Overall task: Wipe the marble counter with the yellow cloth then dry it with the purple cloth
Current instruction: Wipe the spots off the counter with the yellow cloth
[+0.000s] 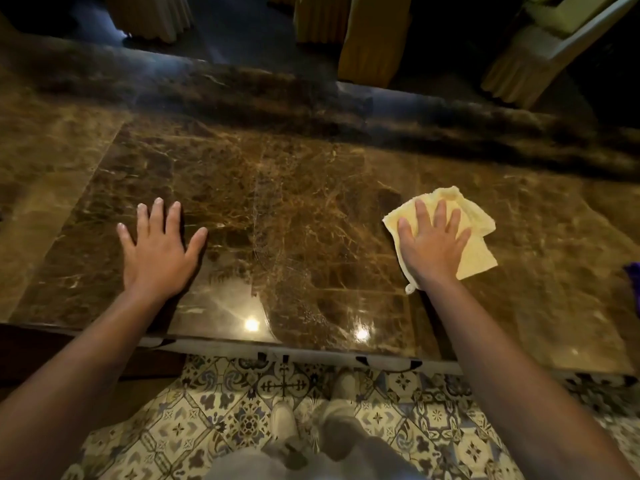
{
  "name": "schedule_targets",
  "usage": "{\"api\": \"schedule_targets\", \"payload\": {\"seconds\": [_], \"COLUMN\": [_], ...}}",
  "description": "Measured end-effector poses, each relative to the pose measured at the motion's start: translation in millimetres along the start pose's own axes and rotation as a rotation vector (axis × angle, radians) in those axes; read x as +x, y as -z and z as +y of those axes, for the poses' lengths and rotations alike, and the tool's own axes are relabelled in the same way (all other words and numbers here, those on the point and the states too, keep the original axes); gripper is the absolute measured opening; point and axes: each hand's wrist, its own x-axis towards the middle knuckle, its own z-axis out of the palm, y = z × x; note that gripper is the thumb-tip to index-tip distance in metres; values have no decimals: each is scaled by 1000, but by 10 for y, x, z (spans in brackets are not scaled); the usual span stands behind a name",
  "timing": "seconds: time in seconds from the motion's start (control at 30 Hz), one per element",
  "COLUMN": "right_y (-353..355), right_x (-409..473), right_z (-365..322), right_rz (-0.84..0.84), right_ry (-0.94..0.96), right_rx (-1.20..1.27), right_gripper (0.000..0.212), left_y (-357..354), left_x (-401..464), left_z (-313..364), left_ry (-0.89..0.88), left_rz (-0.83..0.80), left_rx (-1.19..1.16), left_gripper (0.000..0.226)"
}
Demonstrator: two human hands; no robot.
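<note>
The person stands at the near edge of the table, leaning over it with both arms out. The right hand lies flat on the yellow cloth, fingers spread wide and palm down, so this grip pinches nothing; it presses the cloth onto the marble, which looks like the way to keep the whole pad in contact while it is pushed about. The cloth sits right of centre, crumpled at its far corner, with one small end poking out below the wrist. The left hand is bare and also splayed flat on the stone, well apart from the cloth, most likely as a prop to take the body's weight during the reach. The purple cloth shows only as a sliver at the right edge, lying on the table, probably parked there within reach for drying. I judge the wiping is underway and the drying not yet begun
</note>
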Motion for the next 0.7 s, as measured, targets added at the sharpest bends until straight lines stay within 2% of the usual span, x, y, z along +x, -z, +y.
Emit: {"api": "schedule_targets", "payload": {"seconds": [0.17, 0.27, 0.4, 0.5, 0.6, 0.7], "right_y": [12, 78, -31, -162, -121, 45], "right_x": [728, 828, -114, -1096, -1313, -762], "right_z": [-646, -1066, -1240, -841, -229, 73], "right_rz": [-19, -97, -139, -123, -107, -86], "right_ry": [43, 227, 635, 814, 733, 517], "right_rx": [-46, -7, 13, 23, 25, -38], "right_gripper": [68, 65, 61, 59, 62, 65], "left_y": [-35, -36, -26, -56, -104, -105], "left_x": [-2, 8, -6, 4, 26, 33], "left_z": [-5, -10, -6, -28, -54, -53], "left_ry": [-13, -9, -6, -10, -15, -15], "left_rz": [50, 66, 66, 64, 74, 64], "left_rx": [37, 39, 25, 21, 24, 42], "left_gripper": [79, 81, 80, 80, 80, 80]}}
